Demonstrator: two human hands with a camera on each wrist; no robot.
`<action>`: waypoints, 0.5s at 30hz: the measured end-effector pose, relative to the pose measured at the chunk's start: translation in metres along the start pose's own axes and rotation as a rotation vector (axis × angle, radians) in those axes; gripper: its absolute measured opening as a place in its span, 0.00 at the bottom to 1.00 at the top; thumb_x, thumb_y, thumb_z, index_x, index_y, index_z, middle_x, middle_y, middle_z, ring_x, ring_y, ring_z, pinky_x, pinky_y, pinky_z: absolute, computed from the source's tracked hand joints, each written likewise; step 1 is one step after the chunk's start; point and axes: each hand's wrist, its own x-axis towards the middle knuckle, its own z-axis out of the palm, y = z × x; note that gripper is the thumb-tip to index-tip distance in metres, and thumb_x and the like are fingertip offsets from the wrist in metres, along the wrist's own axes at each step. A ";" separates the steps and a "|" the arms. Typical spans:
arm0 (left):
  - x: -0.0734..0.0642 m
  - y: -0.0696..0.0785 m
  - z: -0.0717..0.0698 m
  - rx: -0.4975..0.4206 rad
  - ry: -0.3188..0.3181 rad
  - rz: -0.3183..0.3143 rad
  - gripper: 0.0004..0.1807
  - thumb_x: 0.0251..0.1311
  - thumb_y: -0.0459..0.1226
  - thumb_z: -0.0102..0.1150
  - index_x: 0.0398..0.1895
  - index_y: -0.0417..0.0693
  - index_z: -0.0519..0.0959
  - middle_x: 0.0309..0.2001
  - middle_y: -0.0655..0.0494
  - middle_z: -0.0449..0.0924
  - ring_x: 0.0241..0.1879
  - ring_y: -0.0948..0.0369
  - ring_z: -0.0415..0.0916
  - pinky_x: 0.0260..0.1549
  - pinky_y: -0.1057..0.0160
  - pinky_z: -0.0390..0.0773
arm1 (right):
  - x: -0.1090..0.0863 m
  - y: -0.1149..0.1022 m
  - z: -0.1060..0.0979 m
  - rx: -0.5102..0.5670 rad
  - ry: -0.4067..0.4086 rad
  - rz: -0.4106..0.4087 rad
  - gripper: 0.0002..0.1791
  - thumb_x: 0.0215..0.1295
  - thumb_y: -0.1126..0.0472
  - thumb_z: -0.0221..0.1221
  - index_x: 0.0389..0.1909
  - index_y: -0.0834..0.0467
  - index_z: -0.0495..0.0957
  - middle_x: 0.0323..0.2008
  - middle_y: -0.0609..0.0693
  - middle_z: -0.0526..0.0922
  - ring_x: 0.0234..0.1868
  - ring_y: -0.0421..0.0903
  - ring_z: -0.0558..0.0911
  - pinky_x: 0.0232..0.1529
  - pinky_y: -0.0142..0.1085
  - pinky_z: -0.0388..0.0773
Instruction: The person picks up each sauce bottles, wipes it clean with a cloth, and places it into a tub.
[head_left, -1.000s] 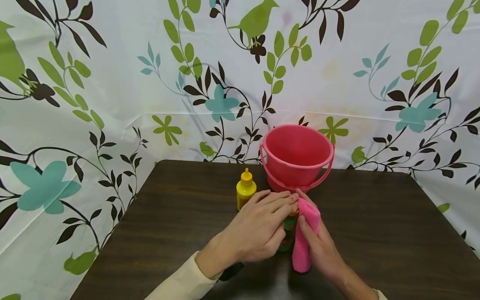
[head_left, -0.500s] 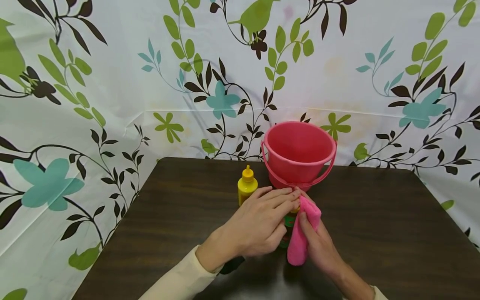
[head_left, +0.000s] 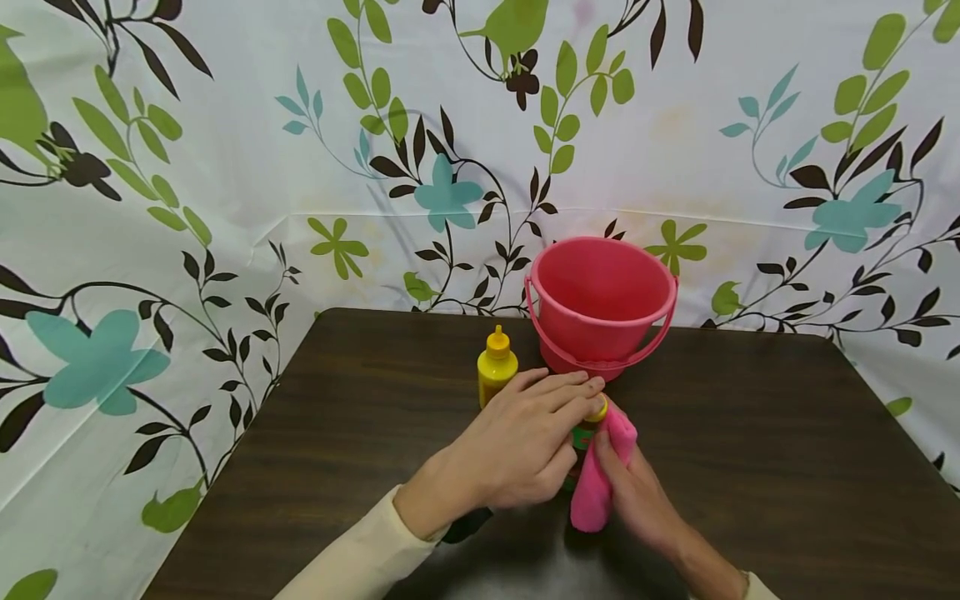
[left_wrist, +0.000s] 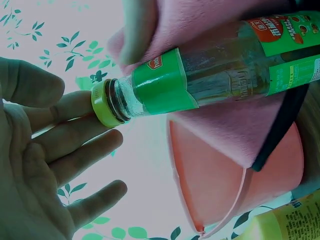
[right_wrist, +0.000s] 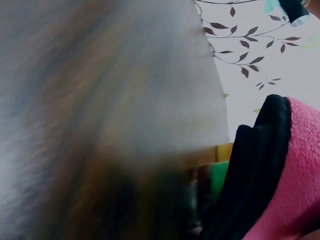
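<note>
A glass bottle (left_wrist: pixel 220 82) with green labels and a yellow cap (left_wrist: pixel 102 102) stands on the table, mostly behind my left hand (head_left: pixel 517 442) in the head view. The left fingers (left_wrist: pixel 82 132) are extended and spread, touching the cap from above. My right hand (head_left: pixel 645 500) holds a folded pink cloth (head_left: pixel 594 492) with a dark edge against the bottle's right side, thumb over the cloth. In the left wrist view the cloth wraps behind the bottle. The right wrist view shows the cloth's dark edge (right_wrist: pixel 257 165) beside part of the bottle's green label.
Behind the hands, a pink bucket (head_left: pixel 592 342) stands with its handle lowered to the front. A yellow squeeze bottle (head_left: pixel 497 367) with a pointed cap is left of it. The dark wooden table (head_left: pixel 360 417) meets a leaf-patterned curtain (head_left: pixel 247 167) at the back.
The lower end of the cloth has swung left, closer under the bottle, with the right hand following slightly. The left hand stays at the cap. The head view has tilted down a little.
</note>
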 end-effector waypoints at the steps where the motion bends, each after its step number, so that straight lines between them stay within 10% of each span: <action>1: 0.000 0.000 0.000 0.000 -0.005 -0.003 0.30 0.70 0.43 0.51 0.76 0.53 0.73 0.79 0.61 0.69 0.82 0.61 0.60 0.81 0.46 0.60 | 0.000 0.003 -0.001 0.003 -0.012 0.018 0.30 0.89 0.49 0.37 0.81 0.61 0.52 0.68 0.63 0.73 0.58 0.37 0.84 0.57 0.32 0.83; 15: 0.001 0.000 0.002 0.004 0.028 0.015 0.30 0.69 0.42 0.51 0.74 0.52 0.74 0.78 0.60 0.70 0.81 0.61 0.62 0.81 0.48 0.61 | -0.004 0.030 -0.021 -0.464 -0.150 -0.020 0.29 0.86 0.47 0.45 0.80 0.54 0.61 0.72 0.49 0.75 0.69 0.36 0.74 0.68 0.27 0.70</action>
